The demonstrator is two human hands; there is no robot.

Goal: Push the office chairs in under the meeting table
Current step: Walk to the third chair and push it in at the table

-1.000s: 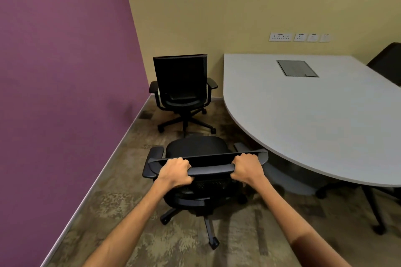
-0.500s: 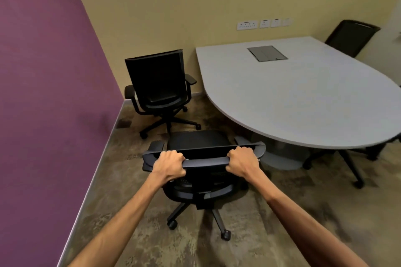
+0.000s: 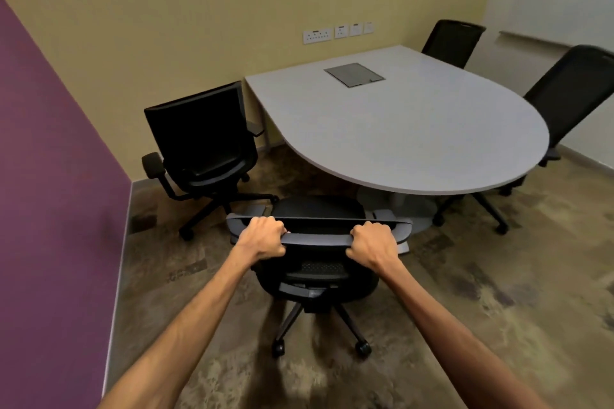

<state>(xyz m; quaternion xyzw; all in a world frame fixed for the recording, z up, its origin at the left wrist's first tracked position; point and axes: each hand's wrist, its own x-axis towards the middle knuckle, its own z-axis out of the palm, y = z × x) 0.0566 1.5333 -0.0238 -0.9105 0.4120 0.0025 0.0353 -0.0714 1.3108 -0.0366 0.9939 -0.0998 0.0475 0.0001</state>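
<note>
A black office chair [image 3: 317, 209] stands right in front of me, its seat facing the rounded end of the grey meeting table [image 3: 415, 136]. My left hand [image 3: 262, 237] and my right hand [image 3: 372, 244] both grip the top edge of its backrest. The seat front lies near the table's edge, not under it. A second black chair [image 3: 202, 149] stands apart at the table's left side, near the corner of the room. Two more black chairs, one at the far side [image 3: 452, 41] and one at the right [image 3: 571, 93], stand close against the table.
A purple wall [image 3: 50, 176] runs along the left and a yellow wall [image 3: 232, 10] behind the table, with sockets [image 3: 317, 36] on it. A grey cable hatch [image 3: 354, 75] is set in the tabletop. The table's round base [image 3: 398, 206] stands behind the held chair. The floor is mottled carpet.
The view has swung to the right, bringing the two chairs on the far and right sides into sight. The held chair has turned toward the table's rounded end. Both hands keep their grip.
</note>
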